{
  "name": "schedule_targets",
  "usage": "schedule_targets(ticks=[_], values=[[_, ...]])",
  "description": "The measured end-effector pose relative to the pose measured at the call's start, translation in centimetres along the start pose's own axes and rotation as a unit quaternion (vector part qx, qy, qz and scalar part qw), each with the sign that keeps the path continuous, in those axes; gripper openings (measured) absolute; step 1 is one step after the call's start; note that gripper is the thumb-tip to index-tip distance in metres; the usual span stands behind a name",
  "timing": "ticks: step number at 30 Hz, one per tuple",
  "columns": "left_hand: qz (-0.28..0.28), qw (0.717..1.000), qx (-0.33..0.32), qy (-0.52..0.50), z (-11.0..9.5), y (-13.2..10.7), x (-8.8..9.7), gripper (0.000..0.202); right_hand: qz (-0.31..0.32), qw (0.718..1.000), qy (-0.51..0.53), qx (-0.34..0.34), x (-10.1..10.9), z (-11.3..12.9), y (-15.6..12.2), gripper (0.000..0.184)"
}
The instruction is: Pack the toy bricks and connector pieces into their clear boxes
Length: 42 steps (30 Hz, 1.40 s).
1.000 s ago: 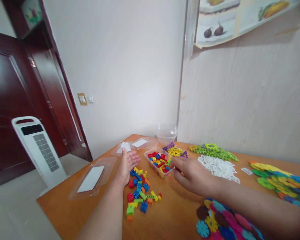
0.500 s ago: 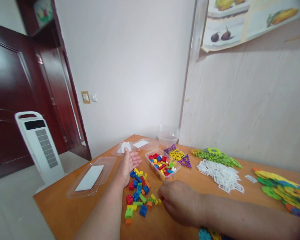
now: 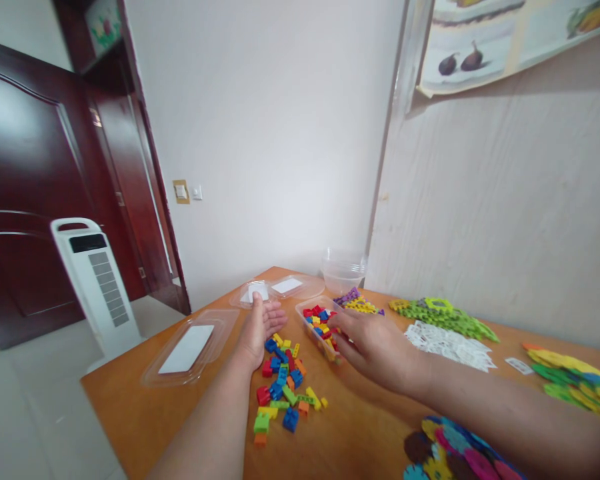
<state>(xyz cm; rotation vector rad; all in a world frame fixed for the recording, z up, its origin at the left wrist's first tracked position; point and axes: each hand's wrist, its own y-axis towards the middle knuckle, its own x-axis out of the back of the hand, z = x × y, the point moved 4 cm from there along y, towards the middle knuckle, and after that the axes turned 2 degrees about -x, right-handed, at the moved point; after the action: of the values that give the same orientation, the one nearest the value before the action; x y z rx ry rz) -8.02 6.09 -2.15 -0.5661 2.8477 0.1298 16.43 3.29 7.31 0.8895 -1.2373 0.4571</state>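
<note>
Bricks [image 3: 283, 377] lie between the wide-open, empty left grip [image 3: 257, 333] and bare surface [image 3: 360, 427]; can't tell what right grip [image 3: 380, 348], over the box [image 3: 313, 332] edge, holds.

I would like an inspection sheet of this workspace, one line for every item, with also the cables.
Surface: brown table, carrying blocks, lids and other pieces.
Job's things: loose blocks in mixed colours, beside a clear box with more blocks inside.
Clutter: clear lids left of the box; clear bowl behind it; green pieces, white pieces and round pieces to the right.
Grips: left hand open near the loose blocks; right hand at the box, fingertips partly hidden, hold unclear.
Cables: nothing seen.
Surroundings: dark door at left, fruit picture at upper right.
</note>
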Motion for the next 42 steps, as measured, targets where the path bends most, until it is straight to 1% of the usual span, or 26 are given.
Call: schedule_targets(ticks=[3, 5, 8, 11, 15, 18, 20, 23, 25, 29, 31, 33, 37, 40, 42], values=[[-0.002, 1.000, 0.003, 0.003, 0.0, 0.0, 0.0, 0.087, 0.067, 0.997, 0.037, 0.032, -1.7, 1.5, -1.4, 0.023], [-0.004, 1.000, 0.005, 0.005, 0.0, 0.1, 0.0, 0.088, 0.109, 0.992, 0.053, 0.028, -3.0, 2.3, -2.2, 0.020], [-0.003, 1.000, 0.005, 0.008, 0.0, 0.2, 0.0, 0.088, 0.160, 0.986, 0.047, 0.010, -4.6, 3.0, -2.7, 0.018], [-0.001, 1.000, 0.010, 0.007, 0.0, 0.2, -0.1, 0.088, 0.184, 0.982, 0.035, 0.006, -5.3, 3.2, -2.6, 0.020], [-0.005, 1.000, 0.018, 0.009, -0.2, 0.1, -0.2, 0.088, 0.186, 0.982, 0.037, 0.006, -5.5, 3.3, -2.5, 0.022], [-0.008, 1.000, 0.019, 0.011, -0.3, 0.0, -0.3, 0.086, 0.180, 0.983, 0.039, 0.005, -5.5, 3.5, -2.8, 0.019], [-0.010, 1.000, 0.021, 0.013, -0.3, 0.0, -0.2, 0.086, 0.165, 0.985, 0.042, 0.007, -5.1, 3.5, -2.9, 0.016], [-0.010, 1.000, 0.022, 0.011, 0.0, 0.2, -0.1, 0.086, 0.112, 0.992, 0.051, 0.006, -3.6, 3.0, -2.4, 0.013], [-0.009, 1.000, 0.017, 0.005, 0.0, 0.2, -0.1, 0.087, 0.077, 0.996, 0.043, -0.003, -2.2, 2.2, -1.6, 0.013], [-0.006, 1.000, 0.009, -0.008, -0.1, 0.0, -0.2, 0.088, 0.019, 0.998, -0.007, -0.061, -0.1, 0.0, 0.2, 0.019], [-0.008, 1.000, 0.011, -0.010, -0.2, -0.2, -0.3, 0.087, 0.000, 0.997, -0.009, -0.076, 0.2, -0.3, 0.5, 0.022], [-0.010, 1.000, 0.013, -0.006, -0.3, -0.2, -0.4, 0.087, 0.018, 0.998, 0.017, -0.056, -0.2, 0.3, 0.2, 0.020], [-0.012, 1.000, 0.014, 0.004, -0.4, -0.2, -0.5, 0.088, 0.105, 0.991, 0.075, 0.022, -2.7, 2.7, -1.4, 0.020], [-0.012, 1.000, 0.022, 0.002, -0.3, -0.1, -0.5, 0.087, 0.149, 0.985, 0.073, 0.037, -4.6, 3.6, -2.0, 0.024], [-0.010, 1.000, 0.028, -0.002, -0.2, 0.0, -0.5, 0.086, 0.166, 0.983, 0.064, 0.050, -5.4, 3.7, -2.0, 0.029]])
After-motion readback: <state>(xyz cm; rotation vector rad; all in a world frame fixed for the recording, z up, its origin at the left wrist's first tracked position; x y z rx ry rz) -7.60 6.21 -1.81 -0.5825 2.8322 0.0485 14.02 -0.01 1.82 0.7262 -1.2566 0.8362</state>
